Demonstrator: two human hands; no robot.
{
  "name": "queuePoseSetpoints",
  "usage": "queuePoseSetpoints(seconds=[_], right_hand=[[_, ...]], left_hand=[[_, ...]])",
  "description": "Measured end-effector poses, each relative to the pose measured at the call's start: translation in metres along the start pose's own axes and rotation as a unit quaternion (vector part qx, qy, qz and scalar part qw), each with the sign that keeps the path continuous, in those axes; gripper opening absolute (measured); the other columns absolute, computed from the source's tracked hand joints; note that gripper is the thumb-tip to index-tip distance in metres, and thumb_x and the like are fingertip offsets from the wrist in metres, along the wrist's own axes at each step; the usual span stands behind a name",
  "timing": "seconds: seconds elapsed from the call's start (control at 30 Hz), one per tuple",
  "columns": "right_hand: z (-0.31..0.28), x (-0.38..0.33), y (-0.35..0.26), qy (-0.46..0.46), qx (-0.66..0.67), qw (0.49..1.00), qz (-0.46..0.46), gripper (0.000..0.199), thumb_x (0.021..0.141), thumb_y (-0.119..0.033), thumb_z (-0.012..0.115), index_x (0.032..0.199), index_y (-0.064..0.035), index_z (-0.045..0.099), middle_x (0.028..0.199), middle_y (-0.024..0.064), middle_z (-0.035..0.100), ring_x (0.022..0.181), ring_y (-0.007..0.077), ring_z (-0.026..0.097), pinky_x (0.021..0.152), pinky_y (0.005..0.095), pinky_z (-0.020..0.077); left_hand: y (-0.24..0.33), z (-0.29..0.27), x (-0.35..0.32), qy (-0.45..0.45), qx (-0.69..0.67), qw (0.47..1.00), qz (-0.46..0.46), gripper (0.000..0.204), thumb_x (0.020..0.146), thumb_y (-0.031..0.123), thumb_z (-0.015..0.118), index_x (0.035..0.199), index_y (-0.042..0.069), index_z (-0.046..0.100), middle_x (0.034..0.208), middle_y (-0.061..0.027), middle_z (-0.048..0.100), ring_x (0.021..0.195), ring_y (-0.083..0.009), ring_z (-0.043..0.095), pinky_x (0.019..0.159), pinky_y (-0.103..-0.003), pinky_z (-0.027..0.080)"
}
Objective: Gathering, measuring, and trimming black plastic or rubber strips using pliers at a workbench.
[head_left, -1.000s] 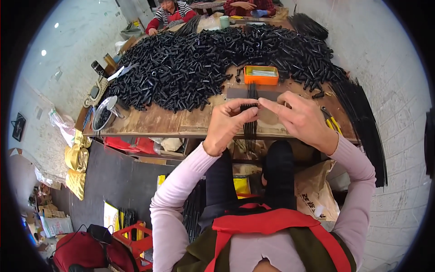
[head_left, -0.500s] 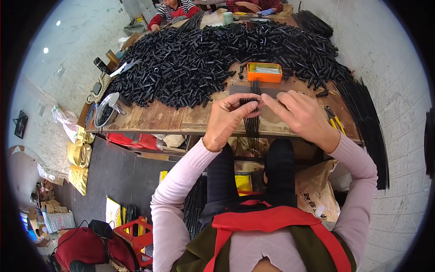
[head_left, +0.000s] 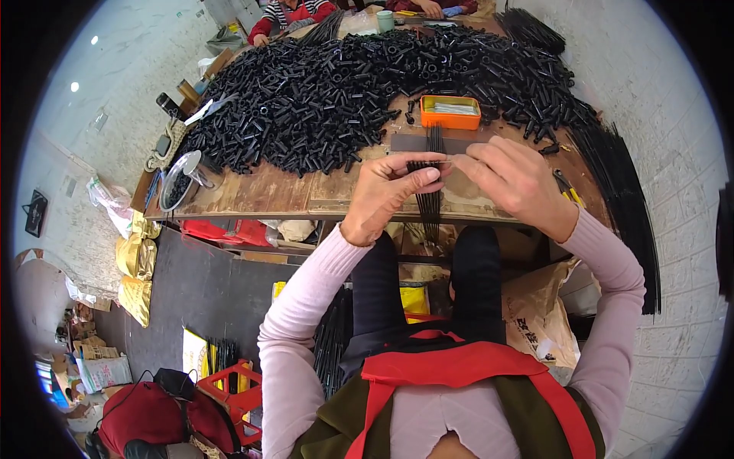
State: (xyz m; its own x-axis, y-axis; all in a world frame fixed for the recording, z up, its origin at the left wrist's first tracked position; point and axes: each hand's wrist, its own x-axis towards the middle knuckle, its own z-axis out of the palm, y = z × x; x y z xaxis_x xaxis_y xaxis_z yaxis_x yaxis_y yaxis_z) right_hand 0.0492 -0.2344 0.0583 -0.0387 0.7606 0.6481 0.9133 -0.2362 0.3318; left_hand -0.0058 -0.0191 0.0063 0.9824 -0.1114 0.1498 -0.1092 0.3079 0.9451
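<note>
My left hand (head_left: 382, 193) is closed around a bundle of thin black rods (head_left: 429, 206), thumb and forefinger pressed on it near its middle. The rods hang upright in the picture, their lower ends past the table's front edge. Close beside the left fingertips, my right hand (head_left: 514, 182) is closed, thumb and forefinger pinching the end of a thin wire (head_left: 448, 161) at the bundle. Most of that wire is hidden by the fingers. Behind the hands lies a flat grey plate (head_left: 409, 143). Beyond it stands an orange box (head_left: 449, 122) with thin silvery pieces in it.
A large heap of black tubular parts (head_left: 306, 107) covers much of the wooden table (head_left: 267, 187). Pliers with yellow handles (head_left: 569, 191) lie right of my hand, near long black rods (head_left: 619, 206). A clear container (head_left: 182, 183) sits at the left edge. Two people work across the table.
Both hands and the rod bundle have shifted slightly right in the picture. The right fingers have curled more and drawn a little away from the left fingertips; the view has tilted slightly.
</note>
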Motion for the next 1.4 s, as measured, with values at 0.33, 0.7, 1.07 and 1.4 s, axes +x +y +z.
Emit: queuePoseSetpoints(seconds=[0.33,0.7,1.07,1.4], right_hand=[[0.003,-0.001,-0.001,-0.002,0.022,1.0,-0.004,0.032,0.069,-0.005,0.067,0.1,0.0024,0.064,0.092,0.0098,0.062,0.075,0.0226,0.061,0.062,0.0317,0.0515],[-0.01,-0.02,-0.004,-0.054,0.028,0.992,0.113,0.038,0.072,0.003,0.063,0.11,0.0033,0.062,0.093,0.0121,0.061,0.079,0.0294,0.062,0.068,0.0366,0.0519],[0.002,-0.024,0.002,-0.066,0.126,0.983,0.119,0.036,0.073,0.002,0.064,0.109,0.0,0.064,0.087,0.0113,0.059,0.076,0.027,0.061,0.064,0.0352,0.0496],[-0.006,-0.025,0.006,-0.079,0.101,0.986,0.103,0.037,0.073,0.001,0.065,0.11,-0.0006,0.065,0.086,0.0101,0.059,0.074,0.0255,0.061,0.06,0.0345,0.0487]], left_hand=[[0.003,-0.004,-0.002,-0.041,0.015,0.999,-0.016,0.031,0.091,0.003,0.065,0.12,-0.006,0.062,0.112,-0.0158,0.067,0.103,-0.0214,0.066,0.093,-0.034,0.056],[0.004,-0.007,-0.002,-0.047,-0.009,0.999,-0.017,0.035,0.091,0.005,0.064,0.124,-0.006,0.059,0.113,-0.017,0.067,0.105,-0.0221,0.066,0.095,-0.034,0.055],[0.001,-0.016,0.001,-0.071,-0.023,0.997,-0.017,0.034,0.091,0.001,0.063,0.124,-0.006,0.058,0.116,-0.0194,0.065,0.111,-0.027,0.063,0.098,-0.038,0.054],[0.004,-0.013,0.002,-0.076,-0.011,0.997,-0.027,0.036,0.091,0.0,0.063,0.125,-0.007,0.057,0.119,-0.0203,0.064,0.113,-0.0274,0.063,0.1,-0.039,0.052]])
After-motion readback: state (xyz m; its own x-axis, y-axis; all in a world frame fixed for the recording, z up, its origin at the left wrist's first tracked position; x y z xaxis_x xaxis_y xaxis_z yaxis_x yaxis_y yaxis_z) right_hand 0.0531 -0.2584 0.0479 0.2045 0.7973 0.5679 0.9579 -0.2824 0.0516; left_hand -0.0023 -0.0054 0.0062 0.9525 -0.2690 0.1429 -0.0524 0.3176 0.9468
